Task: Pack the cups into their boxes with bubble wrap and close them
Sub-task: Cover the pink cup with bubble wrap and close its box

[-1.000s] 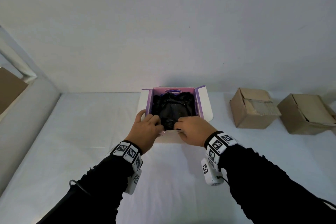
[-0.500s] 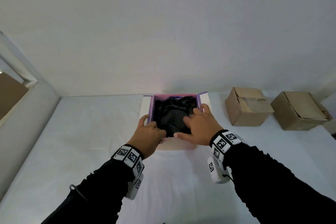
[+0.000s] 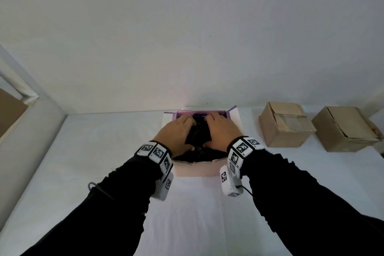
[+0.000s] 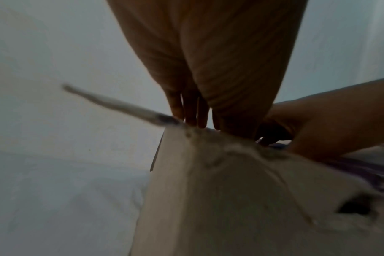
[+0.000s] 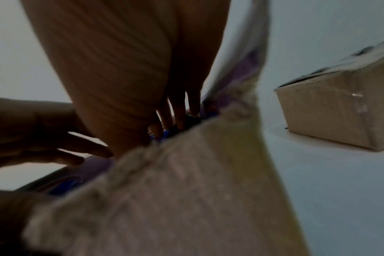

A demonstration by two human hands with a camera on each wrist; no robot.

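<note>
An open white box point(image 3: 195, 170) with a purple lining stands in the middle of the white table, its side flaps point(image 3: 235, 118) standing up. A bundle of black bubble wrap point(image 3: 198, 137) fills it; the cup is hidden inside. My left hand point(image 3: 178, 131) and right hand point(image 3: 221, 129) lie side by side on the wrap, fingers reaching down toward the far wall. In the left wrist view the left hand's fingers point(image 4: 191, 110) run straight down behind the box wall point(image 4: 230, 190). In the right wrist view the right hand's fingers point(image 5: 178, 110) go straight into the box point(image 5: 175, 190) too.
Two closed brown cardboard boxes point(image 3: 284, 124) point(image 3: 342, 129) sit on the table point(image 3: 99, 151) to the right; the nearer one point(image 5: 340, 112) shows in the right wrist view. A white wall rises just behind the box. A ledge runs along the left.
Both hands have moved from the near edge of the box forward onto the black wrap, toward the far wall. The wrap now bulges over the near edge.
</note>
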